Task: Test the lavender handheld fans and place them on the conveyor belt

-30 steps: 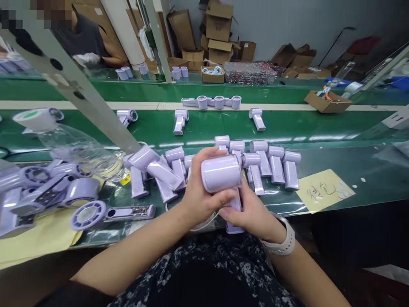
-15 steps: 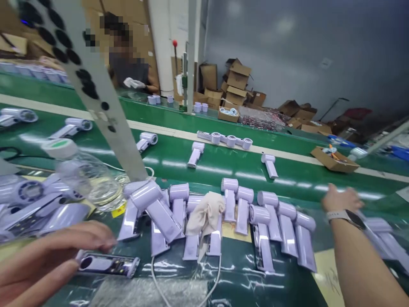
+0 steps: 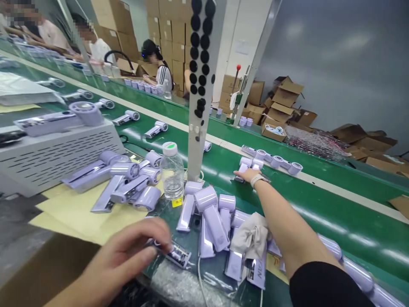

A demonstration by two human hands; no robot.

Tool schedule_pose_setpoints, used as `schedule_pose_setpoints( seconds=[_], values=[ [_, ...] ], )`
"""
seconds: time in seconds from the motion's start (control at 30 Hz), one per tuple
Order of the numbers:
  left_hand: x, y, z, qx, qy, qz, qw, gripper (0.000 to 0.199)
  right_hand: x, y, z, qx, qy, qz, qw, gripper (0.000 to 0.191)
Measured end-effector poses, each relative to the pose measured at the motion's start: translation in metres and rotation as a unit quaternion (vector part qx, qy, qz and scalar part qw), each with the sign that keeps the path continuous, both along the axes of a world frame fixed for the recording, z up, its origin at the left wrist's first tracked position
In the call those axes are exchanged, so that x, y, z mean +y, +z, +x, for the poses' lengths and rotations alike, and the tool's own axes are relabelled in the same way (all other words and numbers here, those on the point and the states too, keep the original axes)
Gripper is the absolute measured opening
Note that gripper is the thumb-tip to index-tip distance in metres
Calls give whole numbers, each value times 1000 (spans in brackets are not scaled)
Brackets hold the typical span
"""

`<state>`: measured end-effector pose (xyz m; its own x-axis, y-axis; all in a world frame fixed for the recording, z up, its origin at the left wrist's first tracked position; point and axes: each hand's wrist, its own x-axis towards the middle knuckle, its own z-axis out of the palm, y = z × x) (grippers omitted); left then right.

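My left hand [image 3: 139, 251] is at the lower left, its fingers curled and apart from the thumb, beside an opened handle [image 3: 179, 256] with its circuit parts showing; the fingers hide its far end. My right hand [image 3: 249, 175] reaches over the green belt and is closed around a lilac fan [image 3: 257, 163], its grip partly hidden. Another lilac fan [image 3: 245, 162] lies against the thumb side. Several lilac fans [image 3: 206, 198] lie on the near bench, a crumpled cloth [image 3: 251, 234] on top of some of them.
A clear bottle [image 3: 172, 172] stands by a metal post [image 3: 200, 140]. Left of it, fans are heaped on yellow paper [image 3: 73, 213] beside a vented grey box [image 3: 60, 157]. Several people sit across the belt [image 3: 300, 209]. Cartons [image 3: 287, 94] are stacked at the back.
The view has swung left. My right hand has moved from the right end of the near fans to the fans on the belt. My left hand stays near the opened handle.
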<state>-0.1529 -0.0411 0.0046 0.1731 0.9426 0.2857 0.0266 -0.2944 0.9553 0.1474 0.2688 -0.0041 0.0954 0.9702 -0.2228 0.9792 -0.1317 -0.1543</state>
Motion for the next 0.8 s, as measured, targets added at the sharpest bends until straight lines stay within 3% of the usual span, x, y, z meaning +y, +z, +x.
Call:
schedule_pose_setpoints(
  seconds=[0.1, 0.2, 0.33, 0.43, 0.5, 0.57, 0.63, 0.73, 0.8],
  values=[
    [5, -1, 28, -31, -106, -28, 993, 18, -22, 17, -13, 7, 38, 8, 999, 34],
    [14, -11, 55, -116, -169, -137, 969, 27, -72, 42, 4, 41, 82, 38, 995, 30],
    [37, -21, 103, -342, -153, -186, 908, 64, -178, 58, 9, 96, 165, 132, 973, 45],
    [46, -21, 137, -448, -103, -188, 868, 61, -254, 56, -1, 131, 242, 254, 927, 50],
    [44, -19, 149, -451, -108, -193, 864, 56, -289, 51, 1, 172, 256, 258, 916, 49],
    [38, -21, 149, -426, -125, -208, 872, 52, -310, 44, 15, 245, 235, 192, 921, 43],
    [33, -25, 143, -400, -124, -222, 880, 49, -320, 29, 34, 258, 139, 115, 949, 35],
    [31, -29, 134, -374, -107, -207, 898, 52, -325, -7, 52, 91, -24, 45, 995, 22],
    [33, -27, 134, -352, -99, -187, 912, 59, -327, -31, 55, 15, -51, 41, 998, 14]
  ],
)
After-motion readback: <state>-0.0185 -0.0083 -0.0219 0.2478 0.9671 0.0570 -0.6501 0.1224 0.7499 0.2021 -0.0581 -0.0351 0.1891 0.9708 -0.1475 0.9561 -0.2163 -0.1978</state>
